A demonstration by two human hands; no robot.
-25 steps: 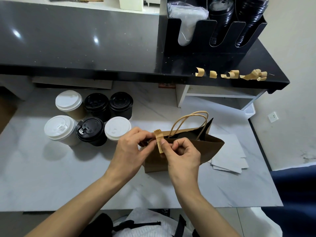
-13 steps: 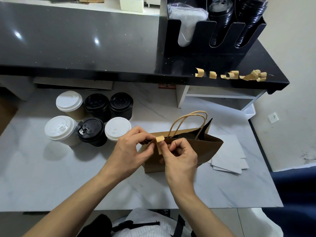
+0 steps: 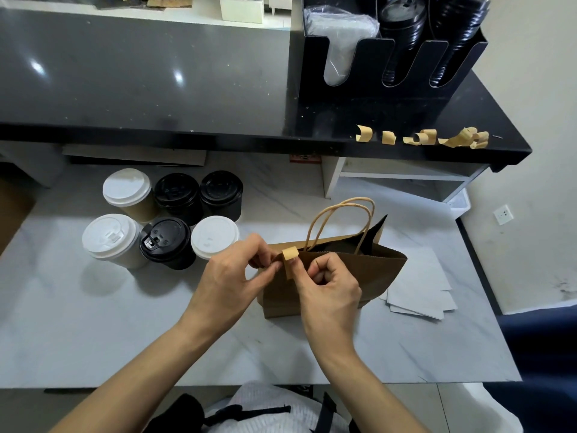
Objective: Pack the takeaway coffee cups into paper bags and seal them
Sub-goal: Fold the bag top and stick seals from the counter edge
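A brown paper bag (image 3: 368, 273) with twisted paper handles (image 3: 340, 220) stands on the white marble counter (image 3: 93, 339). A short strip of tan paper tape (image 3: 289, 260) is folded over the bag's top edge at its left end. My left hand (image 3: 228, 276) pinches the bag's rim just left of the tape. My right hand (image 3: 327, 285) pinches the tape against the bag's front. Several lidded takeaway cups (image 3: 165, 220), white-lidded and black-lidded, stand grouped to the left of the bag.
More curled tape strips (image 3: 421, 139) hang on the edge of the black upper counter (image 3: 156, 73). A black organiser (image 3: 390, 57) with lid stacks stands at the back right. Flat white sheets (image 3: 421, 292) lie right of the bag.
The tape strip, standing up above the bag's rim before, has been bent over the rim and pressed down. Both hands stayed at the bag's left end.
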